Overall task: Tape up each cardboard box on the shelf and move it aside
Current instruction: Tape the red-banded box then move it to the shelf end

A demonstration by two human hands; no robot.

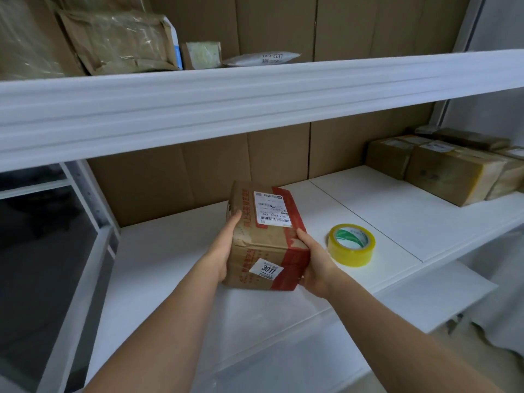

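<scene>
While both forearms reach in over the white shelf board, the left hand and the right hand grip a brown rectangular cardboard box between them, one on each long side. The left hand lies flat along the box's left face, thumb up at the top edge; the right hand wraps the near right corner, thumb on the red tape band. The box stands at mid-shelf; whether its base rests fully on the board or is slightly raised cannot be told from this angle. It carries a white shipping label with barcode on top and a small white sticker reading 3011 on the near face.

Just right of the box, apart from it, a roll of yellow-tinted clear packing tape lies flat on the shelf. At the far right end stands a group of taped brown cartons. The upper shelf holds crumpled brown paper parcels and a white mailer bag.
</scene>
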